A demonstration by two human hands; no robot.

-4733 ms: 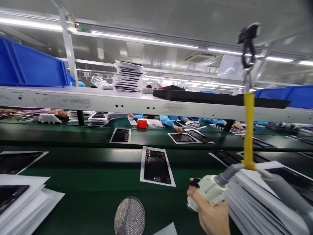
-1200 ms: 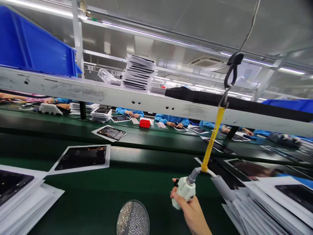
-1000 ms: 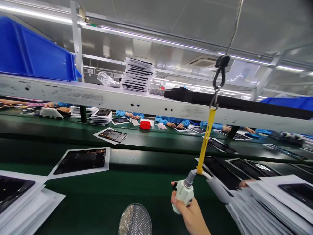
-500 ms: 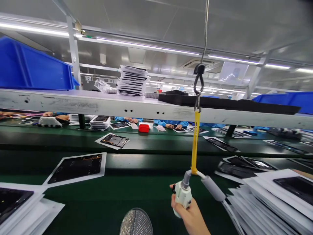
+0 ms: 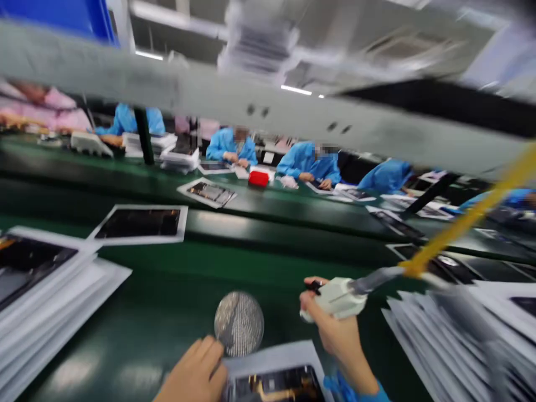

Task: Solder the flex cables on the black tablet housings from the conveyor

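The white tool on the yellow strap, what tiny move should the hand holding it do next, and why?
Maybe the right hand should ease the white tool toward the dark panel: the tool is gripped but looks apart from the panel, and the left hand is at the left edge of the white sheet under it, perhaps able to steady it.

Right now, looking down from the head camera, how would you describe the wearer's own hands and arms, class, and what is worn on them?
Both the left hand and the right hand are bare, without gloves. A bright blue sleeve shows low on the right arm; no left sleeve is visible. Blur hides finer details.
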